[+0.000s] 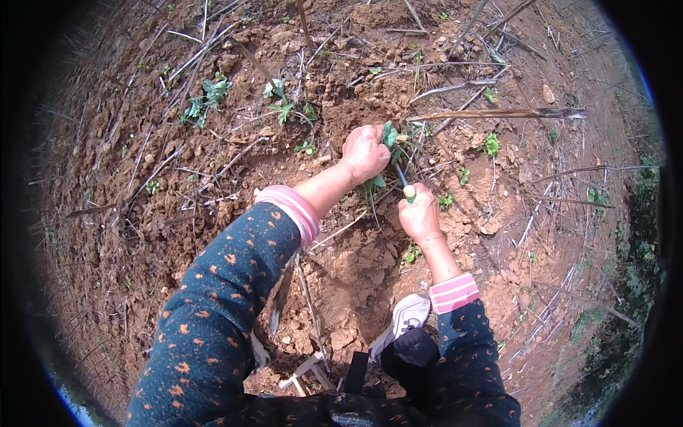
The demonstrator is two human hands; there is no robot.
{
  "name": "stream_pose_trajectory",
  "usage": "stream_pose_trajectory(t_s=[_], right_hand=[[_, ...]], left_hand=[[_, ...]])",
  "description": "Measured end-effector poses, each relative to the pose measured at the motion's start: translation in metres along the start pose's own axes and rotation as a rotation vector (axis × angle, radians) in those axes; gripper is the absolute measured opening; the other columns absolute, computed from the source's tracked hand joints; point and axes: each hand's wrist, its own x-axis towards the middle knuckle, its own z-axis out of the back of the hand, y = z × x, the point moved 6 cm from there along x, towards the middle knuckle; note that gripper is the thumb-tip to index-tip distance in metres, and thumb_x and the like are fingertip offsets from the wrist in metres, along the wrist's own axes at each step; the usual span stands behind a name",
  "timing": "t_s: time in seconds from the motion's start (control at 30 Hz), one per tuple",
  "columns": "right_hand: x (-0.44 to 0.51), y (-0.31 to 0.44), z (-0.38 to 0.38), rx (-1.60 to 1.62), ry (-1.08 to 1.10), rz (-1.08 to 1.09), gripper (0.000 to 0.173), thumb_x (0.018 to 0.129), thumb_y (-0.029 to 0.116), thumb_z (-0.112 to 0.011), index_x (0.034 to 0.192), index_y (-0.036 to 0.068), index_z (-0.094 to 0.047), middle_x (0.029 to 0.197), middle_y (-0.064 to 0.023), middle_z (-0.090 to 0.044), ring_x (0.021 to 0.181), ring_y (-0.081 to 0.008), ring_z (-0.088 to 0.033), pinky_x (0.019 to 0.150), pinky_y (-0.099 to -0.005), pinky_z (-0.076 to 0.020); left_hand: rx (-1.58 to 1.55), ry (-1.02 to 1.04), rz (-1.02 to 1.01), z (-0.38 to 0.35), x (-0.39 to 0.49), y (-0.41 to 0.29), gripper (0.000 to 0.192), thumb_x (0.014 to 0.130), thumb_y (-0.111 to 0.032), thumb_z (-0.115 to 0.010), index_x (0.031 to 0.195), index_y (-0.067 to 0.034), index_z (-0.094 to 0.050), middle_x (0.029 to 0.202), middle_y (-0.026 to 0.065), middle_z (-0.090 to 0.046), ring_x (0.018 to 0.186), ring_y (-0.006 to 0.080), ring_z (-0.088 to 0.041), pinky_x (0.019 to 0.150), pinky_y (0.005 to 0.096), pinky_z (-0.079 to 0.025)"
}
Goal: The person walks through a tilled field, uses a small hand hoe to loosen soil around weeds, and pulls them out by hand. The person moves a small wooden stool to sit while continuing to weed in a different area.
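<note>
My left hand [366, 152] is closed around a leafy green weed [390, 134], low over the reddish soil [341, 277]. To its lower right, my right hand [421, 214] grips the handle of a hand tool [401, 174] with a pale knob and a thin metal shaft. The shaft points up and left towards the weed; its far end is hidden among leaves. More leaves hang below my left hand.
Grey-green weeds [216, 92] lie at the upper left. A thick dry stalk [501, 113] stretches right of my hands. Small green seedlings [491, 144] grow nearby. My shoe [410, 312] stands below, and dense greenery [640, 256] borders the right side.
</note>
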Motion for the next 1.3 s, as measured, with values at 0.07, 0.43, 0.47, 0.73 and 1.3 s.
stream_pose_trajectory(t_s=[0.07, 0.43, 0.47, 0.73, 1.3], right_hand=[[-0.002, 0.008, 0.025, -0.236, 0.169, -0.063, 0.023, 0.072, 0.008, -0.050, 0.088, -0.007, -0.055, 0.081, -0.0298, -0.061, 0.082, -0.0436, -0.060, 0.076, -0.0449, -0.0483], [-0.072, 0.073, 0.104, -0.770, 0.267, 0.279, 0.017, 0.069, 0.004, -0.053, 0.081, -0.007, -0.056, 0.071, -0.0220, -0.063, 0.068, -0.0336, -0.065, 0.060, -0.0399, -0.0527], [-0.076, 0.076, 0.109, -0.786, 0.246, 0.258, 0.017, 0.069, 0.005, -0.053, 0.081, -0.007, -0.056, 0.070, -0.0215, -0.063, 0.067, -0.0336, -0.065, 0.060, -0.0399, -0.0527], [-0.090, 0.116, 0.127, -0.824, 0.169, 0.294, 0.027, 0.071, 0.006, -0.054, 0.096, -0.003, -0.051, 0.069, -0.0208, -0.062, 0.065, -0.0336, -0.064, 0.058, -0.0422, -0.0522], [0.000, 0.079, 0.098, -1.010, 0.375, 0.269, 0.018, 0.071, 0.005, -0.053, 0.083, 0.000, -0.065, 0.088, -0.0161, -0.066, 0.081, -0.0303, -0.065, 0.071, -0.0380, -0.0528]], left_hand=[[-0.082, 0.041, -0.048, 0.011, -0.010, -0.008, 0.015, 0.076, -0.002, -0.048, 0.085, -0.005, -0.060, 0.064, 0.0076, -0.059, 0.059, 0.0205, -0.057, 0.057, 0.0323, -0.046], [-0.245, 0.361, -0.028, 0.053, -0.088, -0.005, 0.004, 0.079, -0.004, -0.060, 0.082, -0.005, -0.060, 0.058, -0.0025, -0.052, 0.054, 0.0057, -0.046, 0.051, 0.0267, -0.042], [-0.476, 0.377, 0.081, 0.066, -0.094, -0.001, 0.007, 0.078, -0.001, -0.059, 0.084, -0.004, -0.062, 0.060, -0.0050, -0.054, 0.055, 0.0062, -0.049, 0.051, 0.0258, -0.042], [-0.365, 0.003, 0.344, 0.264, -0.160, 0.047, 0.007, 0.077, -0.009, -0.058, 0.077, -0.003, -0.063, 0.061, -0.0023, -0.054, 0.049, 0.0066, -0.048, 0.047, 0.0233, -0.040], [-0.186, 0.486, 0.290, 0.088, -0.086, 0.023, 0.010, 0.069, 0.003, -0.055, 0.079, 0.001, -0.055, 0.061, 0.0103, -0.059, 0.049, 0.0171, -0.059, 0.043, 0.0319, -0.051]])
